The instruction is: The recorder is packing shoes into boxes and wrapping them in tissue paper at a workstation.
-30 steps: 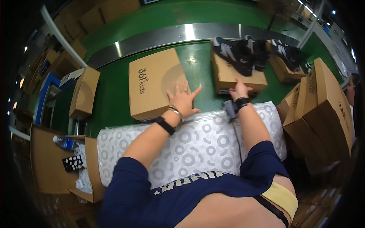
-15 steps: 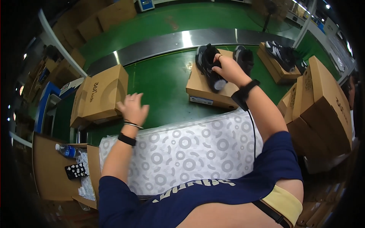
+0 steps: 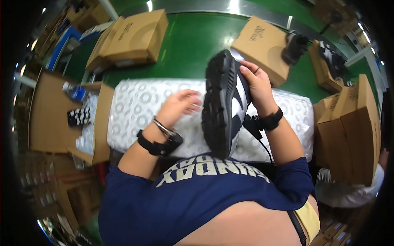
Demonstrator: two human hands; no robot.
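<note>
Clamped around a black and white shoe (image 3: pixel 223 108), the right hand (image 3: pixel 257 86) holds it sole-up above the desk (image 3: pixel 135 106) (padded with circle-patterned wrap). Left hand (image 3: pixel 177 107) hovers just beside the shoe, fingers loose and holding nothing. Behind, a cardboard box (image 3: pixel 262 43) lies on the green belt (image 3: pixel 184 41).

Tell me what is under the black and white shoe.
Under the shoe, held by the right hand, lies a stack of white tissue paper with grey rings. The left hand rests on that paper. What lies beneath the paper is covered.
</note>
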